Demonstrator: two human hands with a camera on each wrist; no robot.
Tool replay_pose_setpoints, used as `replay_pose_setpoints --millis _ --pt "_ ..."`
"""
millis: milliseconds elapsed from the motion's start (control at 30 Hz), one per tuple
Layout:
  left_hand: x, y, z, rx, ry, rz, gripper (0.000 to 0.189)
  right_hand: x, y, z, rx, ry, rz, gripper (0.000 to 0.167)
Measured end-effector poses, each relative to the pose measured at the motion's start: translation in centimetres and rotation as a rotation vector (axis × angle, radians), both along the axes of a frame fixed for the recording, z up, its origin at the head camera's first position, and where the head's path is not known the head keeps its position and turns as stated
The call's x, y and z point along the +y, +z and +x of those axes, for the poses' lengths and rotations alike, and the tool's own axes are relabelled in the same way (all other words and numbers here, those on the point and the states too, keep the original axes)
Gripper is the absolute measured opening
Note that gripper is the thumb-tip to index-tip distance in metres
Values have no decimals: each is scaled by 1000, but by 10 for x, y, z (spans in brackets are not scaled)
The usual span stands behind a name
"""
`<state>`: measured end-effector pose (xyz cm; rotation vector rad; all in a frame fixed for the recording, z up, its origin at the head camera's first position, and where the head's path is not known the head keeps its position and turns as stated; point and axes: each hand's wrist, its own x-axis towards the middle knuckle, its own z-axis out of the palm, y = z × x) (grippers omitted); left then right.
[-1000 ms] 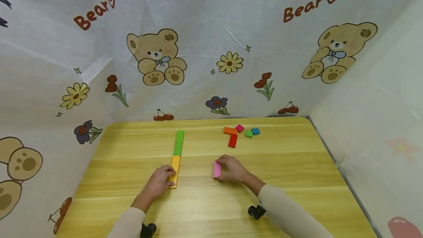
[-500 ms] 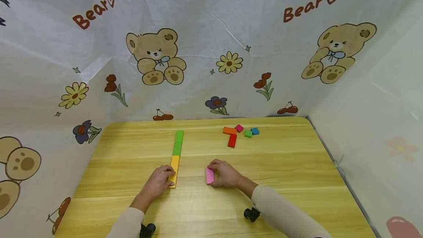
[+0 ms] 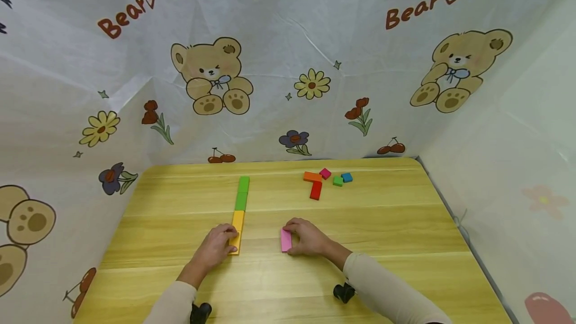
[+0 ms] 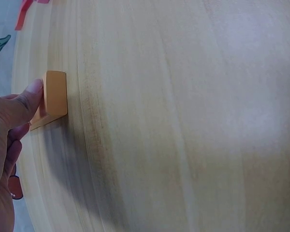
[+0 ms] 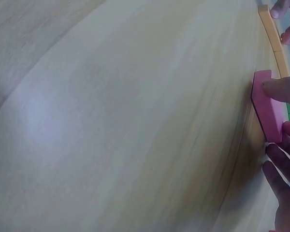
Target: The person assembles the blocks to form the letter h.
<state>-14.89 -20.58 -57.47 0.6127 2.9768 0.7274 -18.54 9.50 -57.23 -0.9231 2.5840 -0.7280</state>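
Observation:
At the near end of a straight row on the table, my left hand (image 3: 214,249) pinches a yellow-orange block (image 3: 235,245) between thumb and fingers. Beyond it in line lie another yellow-orange block (image 3: 238,220) and two green blocks (image 3: 241,201). The left wrist view shows the thumb against one end of the held block (image 4: 56,94). Right of the row, with a gap between, my right hand (image 3: 310,238) grips a pink block (image 3: 286,241) by its two ends. In the right wrist view that pink block (image 5: 268,107) has the thumb on one end and fingers at the other.
Toward the back of the wooden table (image 3: 382,224) lie an orange block (image 3: 312,177), a red block (image 3: 316,190), a magenta block (image 3: 325,173), a small green block (image 3: 338,181) and a blue block (image 3: 346,177). A bear-print cloth (image 3: 265,39) hangs behind the table.
My right hand has moved left and slightly nearer with the pink block, then stayed put during the last half second. The left hand and the row have kept their places.

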Motion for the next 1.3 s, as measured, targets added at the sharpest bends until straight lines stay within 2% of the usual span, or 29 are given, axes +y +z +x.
replay_pose_setpoints --millis 433,1133,1300 --pt "0 2 0 -2 1 -8 31 2 -2 -1 -14 -30 -22 60" --pt "1 0 0 3 -5 -30 31 -2 -2 0 -23 -33 -35 62" --pt "2 1 0 5 -4 -32 31 7 -1 -7 -20 -64 -75 66"
